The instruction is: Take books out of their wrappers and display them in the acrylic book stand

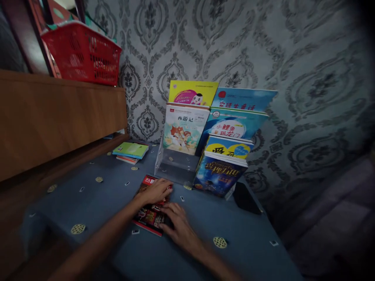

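A red and black book (pixel 148 216) with small pictures on its cover lies flat on the blue cloth in front of me. My left hand (pixel 156 191) rests across its upper part, fingers stretched out over the cover. At its right edge, my right hand (pixel 177 224) touches the cover with fingers extended and thumb apart. Part of the cover is hidden under both hands. Just beyond stands a clear tiered book rack (pixel 175 166) holding a white picture book (pixel 186 127), a yellow book (pixel 193 91) and a dark blue book (pixel 218 175), among several others.
A small stack of books with a green cover (pixel 130 149) lies to the left of the rack. A dark flat object (pixel 246 198) is at its right. On the wooden cabinet (pixel 64 113) at left stands a red basket (pixel 83 52). Patterned wallpaper (pixel 234 47) is behind the table.
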Demonstrator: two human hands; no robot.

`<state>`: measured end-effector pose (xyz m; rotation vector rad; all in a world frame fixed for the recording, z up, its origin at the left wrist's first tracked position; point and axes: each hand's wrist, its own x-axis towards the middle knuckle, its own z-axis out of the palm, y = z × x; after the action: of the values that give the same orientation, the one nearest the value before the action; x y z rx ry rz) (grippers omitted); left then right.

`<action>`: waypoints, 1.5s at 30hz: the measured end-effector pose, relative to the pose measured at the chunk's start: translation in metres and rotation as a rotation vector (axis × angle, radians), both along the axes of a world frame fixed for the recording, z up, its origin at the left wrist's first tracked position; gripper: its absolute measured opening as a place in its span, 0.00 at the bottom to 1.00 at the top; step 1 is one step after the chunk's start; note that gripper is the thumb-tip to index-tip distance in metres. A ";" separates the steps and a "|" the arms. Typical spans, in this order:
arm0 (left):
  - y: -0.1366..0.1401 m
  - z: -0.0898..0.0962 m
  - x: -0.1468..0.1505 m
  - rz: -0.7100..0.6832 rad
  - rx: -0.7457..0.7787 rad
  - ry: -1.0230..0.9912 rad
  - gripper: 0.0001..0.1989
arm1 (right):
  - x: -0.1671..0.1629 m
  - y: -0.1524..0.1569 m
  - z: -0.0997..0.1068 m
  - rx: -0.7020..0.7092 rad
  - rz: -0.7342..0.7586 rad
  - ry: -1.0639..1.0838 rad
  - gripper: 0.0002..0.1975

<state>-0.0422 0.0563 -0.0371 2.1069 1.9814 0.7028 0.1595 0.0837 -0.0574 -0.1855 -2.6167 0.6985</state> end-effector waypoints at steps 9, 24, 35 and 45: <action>0.004 -0.006 -0.012 -0.006 0.092 -0.227 0.20 | -0.021 0.027 0.020 0.056 -0.162 -0.300 0.40; -0.042 -0.017 -0.044 0.326 0.082 0.074 0.16 | -0.048 0.043 0.013 0.111 -0.317 -0.348 0.43; -0.058 -0.022 -0.052 0.458 0.041 0.193 0.18 | -0.028 0.021 0.021 0.015 -0.176 -0.410 0.55; -0.061 -0.006 -0.045 0.472 0.079 0.043 0.19 | -0.001 -0.011 0.023 -0.031 -0.113 -0.371 0.55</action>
<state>-0.0872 -0.0052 -0.0427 1.7092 2.5458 0.8216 0.1589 0.0731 -0.0347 -0.5120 -2.9154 0.7229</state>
